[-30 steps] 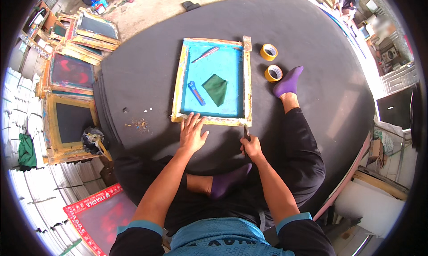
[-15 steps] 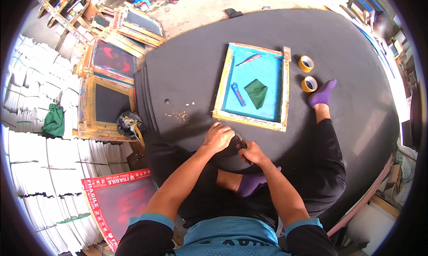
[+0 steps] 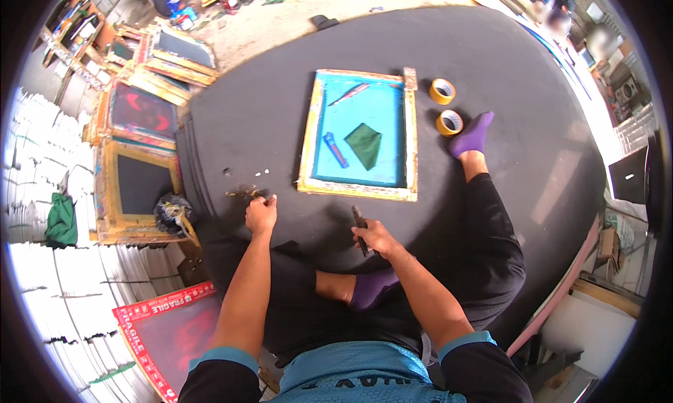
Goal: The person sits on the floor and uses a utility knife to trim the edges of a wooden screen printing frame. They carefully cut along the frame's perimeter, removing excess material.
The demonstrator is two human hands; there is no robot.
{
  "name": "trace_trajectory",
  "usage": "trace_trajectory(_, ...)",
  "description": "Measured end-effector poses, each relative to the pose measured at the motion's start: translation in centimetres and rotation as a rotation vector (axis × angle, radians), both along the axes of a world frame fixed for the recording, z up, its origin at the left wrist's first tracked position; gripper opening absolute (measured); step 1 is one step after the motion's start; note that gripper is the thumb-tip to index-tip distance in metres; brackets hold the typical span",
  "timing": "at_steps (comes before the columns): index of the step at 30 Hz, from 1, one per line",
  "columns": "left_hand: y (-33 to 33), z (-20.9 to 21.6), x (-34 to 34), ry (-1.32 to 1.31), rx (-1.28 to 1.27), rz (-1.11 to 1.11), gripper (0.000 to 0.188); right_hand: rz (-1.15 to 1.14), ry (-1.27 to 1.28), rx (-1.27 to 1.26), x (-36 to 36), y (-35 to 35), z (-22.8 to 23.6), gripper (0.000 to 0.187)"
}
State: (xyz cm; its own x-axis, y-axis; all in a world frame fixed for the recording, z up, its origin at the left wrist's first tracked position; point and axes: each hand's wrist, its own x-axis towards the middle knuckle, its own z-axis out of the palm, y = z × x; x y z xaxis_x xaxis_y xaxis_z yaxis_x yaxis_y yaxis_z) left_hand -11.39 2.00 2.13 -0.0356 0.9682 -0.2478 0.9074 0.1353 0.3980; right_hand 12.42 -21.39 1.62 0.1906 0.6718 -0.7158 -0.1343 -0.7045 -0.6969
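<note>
My left hand [image 3: 261,215] hovers over the dark table [image 3: 280,108], fingers pinched, beside a small heap of scraps [image 3: 242,190]. Whatever it pinches is too small to make out. In my right hand [image 3: 376,237] is a dark, narrow tool [image 3: 357,215], tip pointing away from me; its exact kind is unclear. Beyond both hands lies a wood-framed printing screen [image 3: 306,143] with blue mesh. On the mesh rest a folded green cloth [image 3: 364,146], a blue utility knife [image 3: 336,150] and a slim pointed tool [image 3: 348,94].
Two yellow tape rolls [image 3: 449,101] [image 3: 441,128] stand right of the screen, near my purple-socked foot [image 3: 474,136]. Along the left are more framed screens [image 3: 105,192], a crumpled plastic bag [image 3: 173,213] and stacked white sheets [image 3: 42,277]. Blurred people appear at the far right.
My left hand has left the right hand and moved left to the scraps. The right hand keeps the dark tool. The view has shifted, so the table things appear further left.
</note>
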Motion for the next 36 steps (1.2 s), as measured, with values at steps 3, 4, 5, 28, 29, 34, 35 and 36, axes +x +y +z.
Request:
trace_trajectory(3,-1.3,-1.5,2.3,-0.102,0.203,-0.274,0.028,-0.13,-0.082,-0.037,3.8,-2.7,0.5,0.029)
trace_trajectory(4,-1.8,-1.7,3.2,-0.14,0.287,-0.388,0.025,-0.151,-0.11,-0.07,5.4,-3.6,0.3,0.029)
trace_trajectory(5,-2.5,-1.9,4.2,-0.163,0.383,-0.477,0.023,-0.169,-0.139,-0.103,6.9,-4.5,0.0,0.028)
trace_trajectory(28,-8.3,-3.1,11.2,-0.101,0.371,-0.881,0.059,0.002,-0.09,-0.477,15.7,-2.5,3.7,0.038)
trace_trajectory(29,-8.2,-3.3,11.2,-0.107,0.379,-0.882,0.059,0.027,-0.085,-0.499,16.1,-2.2,3.8,0.036)
trace_trajectory(34,-8.3,-3.8,10.9,-0.125,0.404,-0.881,0.06,0.098,-0.062,-0.628,17.0,-1.3,4.3,0.037)
trace_trajectory(35,-8.3,-3.8,10.9,-0.134,0.404,-0.884,0.06,0.098,-0.076,-0.6,16.9,-1.4,4.5,0.037)
trace_trajectory(36,-8.2,-3.9,10.8,-0.139,0.407,-0.883,0.06,0.101,-0.09,-0.57,16.7,-1.5,5.0,0.037)
